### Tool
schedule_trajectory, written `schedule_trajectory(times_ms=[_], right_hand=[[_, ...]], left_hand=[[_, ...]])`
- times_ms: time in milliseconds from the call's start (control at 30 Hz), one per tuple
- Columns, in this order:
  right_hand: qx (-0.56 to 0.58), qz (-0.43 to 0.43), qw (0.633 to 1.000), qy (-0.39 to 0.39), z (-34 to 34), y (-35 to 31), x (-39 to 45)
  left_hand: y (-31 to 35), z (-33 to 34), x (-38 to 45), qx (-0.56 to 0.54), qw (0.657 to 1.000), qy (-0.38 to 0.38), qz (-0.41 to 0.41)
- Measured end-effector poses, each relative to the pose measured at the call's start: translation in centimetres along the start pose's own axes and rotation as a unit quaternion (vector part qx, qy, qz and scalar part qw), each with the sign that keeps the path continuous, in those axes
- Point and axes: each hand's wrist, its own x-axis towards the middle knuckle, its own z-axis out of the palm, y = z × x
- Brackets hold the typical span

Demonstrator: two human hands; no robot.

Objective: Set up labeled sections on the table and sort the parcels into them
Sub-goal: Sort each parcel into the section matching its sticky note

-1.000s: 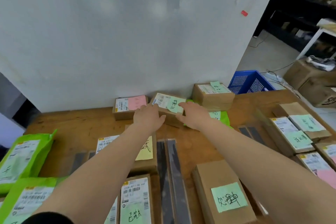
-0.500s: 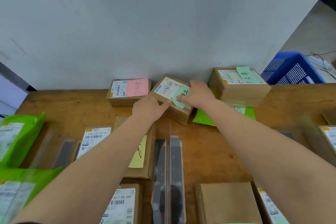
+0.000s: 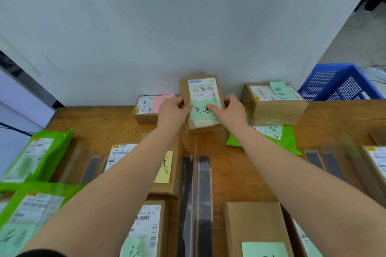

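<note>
Two bare forearms reach forward over a wooden counter (image 3: 234, 175) toward a white wall. Between the hands, a brown cardboard parcel (image 3: 201, 94) is held at the far edge of the counter, near the wall, its long side pointing away from the person. The left hand (image 3: 172, 111) grips the parcel's left edge, fingers curled round the side and thumb on top. The right hand (image 3: 228, 110) grips the right edge the same way, thumb lying on a green note (image 3: 203, 110) stuck to the near half of the parcel's top. The note bears black handwriting. Beyond the thumbs, a white shipping label with a barcode covers the far half of the top.

Just left of the left hand sits a box with a pink note (image 3: 146, 110), partly hidden by that hand. Just right of the right hand stands a taller box (image 3: 275, 106) with a small green note on top, resting on a green mailer bag (image 3: 269, 137) that lies under the right wrist. Past that box, a blue crate (image 3: 338, 83) stands off the counter.

Nearer the person, under both forearms, lie more brown boxes with yellow and green notes, green mailer bags at far left, and a dark divider strip (image 3: 195, 198) running between the arms.
</note>
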Motion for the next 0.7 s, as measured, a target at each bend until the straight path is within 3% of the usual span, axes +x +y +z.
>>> schedule_trajectory(times_ms=[200, 333, 700], right_hand=[[0.093, -0.027, 0.995, 0.039, -3.3, -3.6, -4.0], [0.126, -0.058, 0.989, 0.056, -5.8, -6.2, -8.0], [0.125, -0.061, 0.986, 0.096, -11.9, -8.8, -23.2]], left_hand=[[3.0, -3.4, -4.6, -0.118, 0.991, 0.051, 0.037], [4.6, -5.6, -9.0, -0.209, 0.973, 0.096, 0.015], [6.6, -8.7, -22.4, -0.314, 0.947, 0.069, 0.025]])
